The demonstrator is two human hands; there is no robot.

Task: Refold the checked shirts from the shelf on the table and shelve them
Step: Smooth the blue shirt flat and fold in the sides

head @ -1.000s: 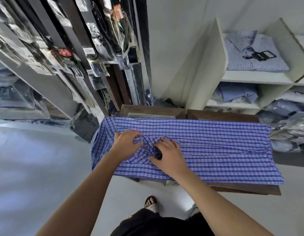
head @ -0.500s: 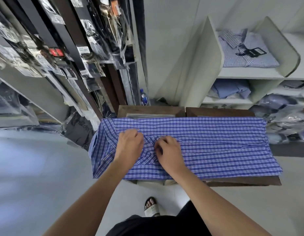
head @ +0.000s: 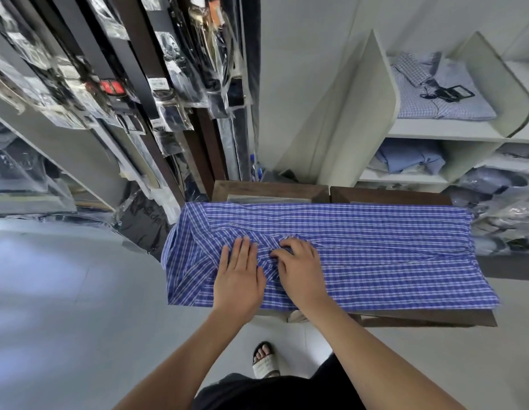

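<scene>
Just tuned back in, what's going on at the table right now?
A person is working on a blue checked shirt spread lengthwise across the wooden table. The left hand presses flat on the cloth near its left end. Beside it, the right hand curls its fingers into a bunched fold. The shirt is not yet folded up. Another folded checked shirt lies on the top shelf at right.

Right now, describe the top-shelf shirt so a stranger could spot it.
Find the white shelves beyond the table. In the top compartment lies a folded pale checked shirt. Only it carries a black tag; the shirt below is plain blue.
</scene>
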